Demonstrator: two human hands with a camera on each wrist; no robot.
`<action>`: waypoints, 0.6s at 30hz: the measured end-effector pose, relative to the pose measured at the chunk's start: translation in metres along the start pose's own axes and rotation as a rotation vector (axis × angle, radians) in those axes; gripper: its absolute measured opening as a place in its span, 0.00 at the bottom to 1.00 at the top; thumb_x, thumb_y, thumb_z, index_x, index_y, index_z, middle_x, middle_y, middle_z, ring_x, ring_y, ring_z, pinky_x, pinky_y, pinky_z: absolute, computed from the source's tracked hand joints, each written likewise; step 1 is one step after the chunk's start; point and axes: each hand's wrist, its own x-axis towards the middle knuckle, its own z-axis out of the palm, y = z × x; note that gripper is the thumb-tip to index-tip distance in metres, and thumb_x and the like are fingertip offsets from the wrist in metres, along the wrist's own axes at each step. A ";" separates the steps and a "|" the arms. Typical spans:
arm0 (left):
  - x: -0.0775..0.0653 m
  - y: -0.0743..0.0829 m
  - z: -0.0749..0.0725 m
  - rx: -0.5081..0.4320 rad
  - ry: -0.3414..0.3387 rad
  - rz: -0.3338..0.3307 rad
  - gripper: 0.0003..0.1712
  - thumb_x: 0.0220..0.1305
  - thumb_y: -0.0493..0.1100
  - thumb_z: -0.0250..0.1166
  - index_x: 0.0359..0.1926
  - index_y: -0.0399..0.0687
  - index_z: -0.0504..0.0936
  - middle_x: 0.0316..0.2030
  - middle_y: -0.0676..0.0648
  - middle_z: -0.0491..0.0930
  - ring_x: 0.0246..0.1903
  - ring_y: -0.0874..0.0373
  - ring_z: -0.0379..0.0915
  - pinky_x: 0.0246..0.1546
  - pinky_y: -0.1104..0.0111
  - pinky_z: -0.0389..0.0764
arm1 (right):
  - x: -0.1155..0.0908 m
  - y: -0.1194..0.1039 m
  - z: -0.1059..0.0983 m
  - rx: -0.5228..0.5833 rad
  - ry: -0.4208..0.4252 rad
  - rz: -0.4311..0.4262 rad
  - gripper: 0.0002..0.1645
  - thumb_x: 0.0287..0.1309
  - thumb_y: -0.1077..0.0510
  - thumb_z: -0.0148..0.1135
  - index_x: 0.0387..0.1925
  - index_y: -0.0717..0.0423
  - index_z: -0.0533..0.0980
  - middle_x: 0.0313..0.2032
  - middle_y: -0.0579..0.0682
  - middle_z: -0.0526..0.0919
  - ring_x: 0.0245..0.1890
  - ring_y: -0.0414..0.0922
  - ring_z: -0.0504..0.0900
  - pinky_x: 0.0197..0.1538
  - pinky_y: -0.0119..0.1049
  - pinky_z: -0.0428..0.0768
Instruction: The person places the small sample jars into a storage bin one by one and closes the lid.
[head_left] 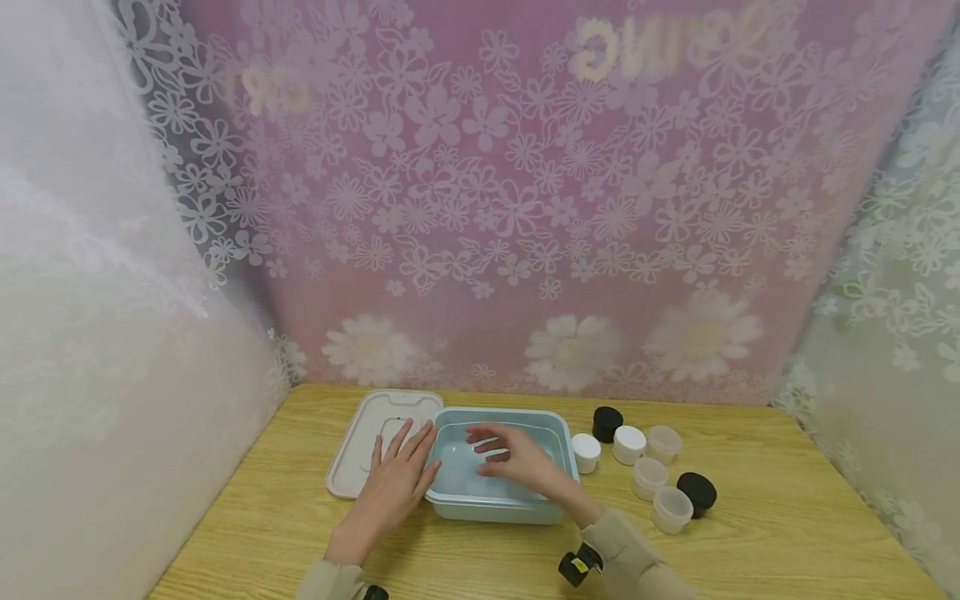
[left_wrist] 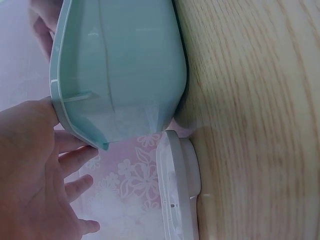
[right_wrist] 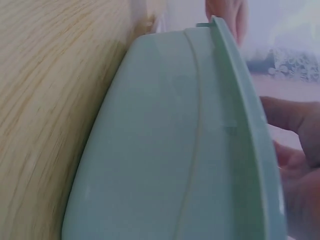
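A light blue plastic box (head_left: 495, 510), with no lid on it, stands on the wooden table. My left hand (head_left: 393, 487) rests against the box's left rim, its fingers spread and mostly straight; the left wrist view shows thumb and fingers at the box corner (left_wrist: 120, 75). Over the box's open top is my right hand (head_left: 517, 458), fingers loosely bent and apart, with nothing visible between them. From the right wrist camera, the box wall (right_wrist: 150, 135) hides part of the right hand (right_wrist: 300, 160). A whitish lid (head_left: 352, 462) lies left of the box.
Right of the box stand several small round jars: black ones (head_left: 697, 493), white ones (head_left: 629, 444) and translucent ones (head_left: 672, 510). A pink flowered curtain (head_left: 480, 208) hangs behind the table (head_left: 787, 517), with pale sheets at both sides.
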 end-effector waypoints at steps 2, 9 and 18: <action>0.000 0.000 0.001 0.006 0.006 0.002 0.30 0.77 0.49 0.55 0.73 0.41 0.68 0.73 0.44 0.66 0.76 0.40 0.51 0.68 0.30 0.50 | -0.007 0.000 -0.006 0.013 0.073 -0.031 0.32 0.66 0.68 0.64 0.69 0.65 0.68 0.61 0.67 0.77 0.59 0.65 0.78 0.58 0.48 0.81; 0.000 0.001 0.001 0.004 0.004 0.006 0.30 0.78 0.49 0.55 0.73 0.40 0.68 0.73 0.44 0.66 0.76 0.39 0.51 0.68 0.29 0.50 | -0.036 0.005 -0.027 0.034 0.279 -0.166 0.29 0.65 0.65 0.65 0.67 0.60 0.72 0.61 0.62 0.79 0.60 0.63 0.78 0.60 0.44 0.80; -0.001 0.002 -0.001 -0.004 -0.002 -0.001 0.30 0.78 0.49 0.55 0.73 0.40 0.68 0.73 0.43 0.66 0.76 0.39 0.51 0.68 0.29 0.49 | -0.073 0.008 -0.055 -0.033 0.419 -0.220 0.27 0.64 0.69 0.64 0.64 0.68 0.72 0.60 0.68 0.78 0.58 0.51 0.81 0.57 0.40 0.82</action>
